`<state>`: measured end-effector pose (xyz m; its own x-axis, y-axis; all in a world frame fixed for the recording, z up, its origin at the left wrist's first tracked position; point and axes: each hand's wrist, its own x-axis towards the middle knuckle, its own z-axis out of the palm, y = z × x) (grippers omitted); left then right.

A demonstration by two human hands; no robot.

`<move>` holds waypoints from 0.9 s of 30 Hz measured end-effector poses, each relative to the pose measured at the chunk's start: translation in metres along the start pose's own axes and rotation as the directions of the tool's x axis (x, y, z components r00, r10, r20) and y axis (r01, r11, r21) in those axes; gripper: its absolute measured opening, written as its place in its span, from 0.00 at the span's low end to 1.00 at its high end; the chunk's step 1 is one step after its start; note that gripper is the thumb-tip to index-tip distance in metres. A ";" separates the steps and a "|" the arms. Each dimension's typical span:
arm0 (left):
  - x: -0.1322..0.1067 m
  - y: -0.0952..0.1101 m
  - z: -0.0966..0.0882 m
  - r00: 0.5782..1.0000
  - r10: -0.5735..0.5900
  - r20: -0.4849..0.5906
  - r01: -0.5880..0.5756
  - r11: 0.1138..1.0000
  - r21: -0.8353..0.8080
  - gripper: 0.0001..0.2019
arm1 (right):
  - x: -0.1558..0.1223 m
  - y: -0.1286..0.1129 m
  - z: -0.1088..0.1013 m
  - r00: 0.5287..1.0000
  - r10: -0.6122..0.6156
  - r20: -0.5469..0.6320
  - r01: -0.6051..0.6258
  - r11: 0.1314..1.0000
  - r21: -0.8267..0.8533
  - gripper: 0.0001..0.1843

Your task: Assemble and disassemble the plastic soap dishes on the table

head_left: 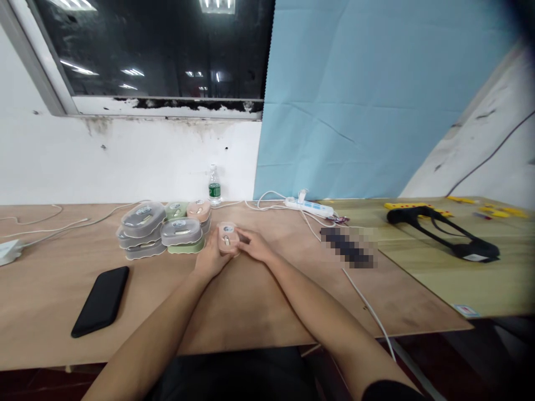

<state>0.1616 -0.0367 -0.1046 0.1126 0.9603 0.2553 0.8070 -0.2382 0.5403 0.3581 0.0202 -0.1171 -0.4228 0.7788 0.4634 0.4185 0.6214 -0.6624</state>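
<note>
My left hand and my right hand are closed around a small pink lidded box on the table, one at each side. The box has a round label and a pale clasp-like part on top. Left of it, a grey lidded box rests on a green box. Behind these stand another green box and a pink box. Farther left, a stack of larger grey boxes has clear, wavy-edged lids. My fingertips are partly hidden by the box.
A black phone lies at the front left. A water bottle stands by the wall. The white power strip trails cables at the back. To the right are a blurred dark object and a black strap-like frame.
</note>
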 end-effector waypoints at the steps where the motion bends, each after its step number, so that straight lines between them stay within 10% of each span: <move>1: 0.000 0.001 -0.001 1.000 -0.015 0.010 0.015 1.000 -0.005 0.51 | 0.001 0.002 0.000 0.998 0.038 -0.046 -0.036 0.999 0.034 0.30; 11: 0.000 0.001 -0.002 0.998 -0.035 0.049 0.033 0.998 0.055 0.43 | 0.004 0.021 -0.021 0.795 0.428 -0.431 -0.506 0.858 -0.082 0.28; 22: 0.001 -0.001 0.000 0.998 -0.015 0.065 0.010 0.996 0.089 0.35 | 0.002 0.025 -0.025 0.860 0.307 -0.407 -0.465 0.799 -0.381 0.11; 27: 0.000 -0.001 0.000 0.997 -0.009 0.075 0.001 0.994 0.110 0.31 | 0.001 0.027 -0.023 0.895 0.260 -0.363 -0.414 0.789 -0.454 0.20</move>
<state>0.1611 -0.0361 -0.1053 0.1486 0.9706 0.1894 0.8659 -0.2202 0.4492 0.3878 0.0403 -0.1210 0.0222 0.8898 0.4559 0.8699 0.2075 -0.4474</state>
